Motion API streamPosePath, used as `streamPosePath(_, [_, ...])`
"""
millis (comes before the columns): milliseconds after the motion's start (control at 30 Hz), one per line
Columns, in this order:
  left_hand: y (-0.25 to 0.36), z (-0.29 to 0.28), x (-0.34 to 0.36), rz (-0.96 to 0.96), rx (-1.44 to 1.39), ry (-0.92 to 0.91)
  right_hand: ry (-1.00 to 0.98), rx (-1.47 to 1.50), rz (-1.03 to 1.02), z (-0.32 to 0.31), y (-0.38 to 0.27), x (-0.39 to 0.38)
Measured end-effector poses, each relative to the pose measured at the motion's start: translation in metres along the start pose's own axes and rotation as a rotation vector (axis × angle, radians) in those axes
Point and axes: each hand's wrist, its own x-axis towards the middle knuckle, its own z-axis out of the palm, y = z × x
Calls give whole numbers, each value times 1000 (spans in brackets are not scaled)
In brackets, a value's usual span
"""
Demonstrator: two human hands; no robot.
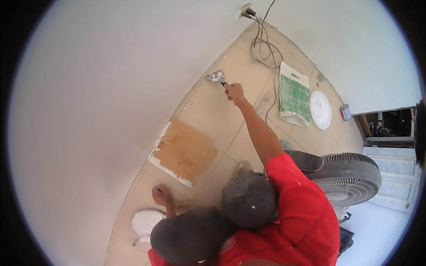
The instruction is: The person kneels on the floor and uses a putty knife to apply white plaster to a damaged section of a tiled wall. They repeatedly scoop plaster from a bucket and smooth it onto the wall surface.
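My right hand (235, 92) reaches far forward, its fingers wrapped round the dark handle of a putty knife (216, 77). The wide metal blade is smeared with white paste and lies close to the foot of the white wall (93, 111). My left hand (163, 195) hangs low by my knee with its fingers curled in; whatever it may hold is hidden. Right beside it stands a round tub (147, 222) of white paste, partly covered by my knee. Between my hands a brown sheet (184, 150) lies on the floor against the wall, with white smears along its edges.
Cables (271, 53) run from a wall socket (243, 11) across the tiled floor (242, 133). A green and white bag (294, 95), a white round lid (320, 110) and a small can (345, 112) lie along the right wall. A dark fan (350, 179) stands close on my right.
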Motion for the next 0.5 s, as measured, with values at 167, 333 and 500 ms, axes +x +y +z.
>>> streamPosePath(167, [-16,-9,8,-6,-4,-23,60,-127,-19,-6,-43,4])
streamPosePath(333, [-23,-5,3,74,-95,-44,84,-398,-140,-15,-79,15])
streamPosePath(500, [-20,0,6,1,-105,-203,218,-650,-346,-27,-82,60])
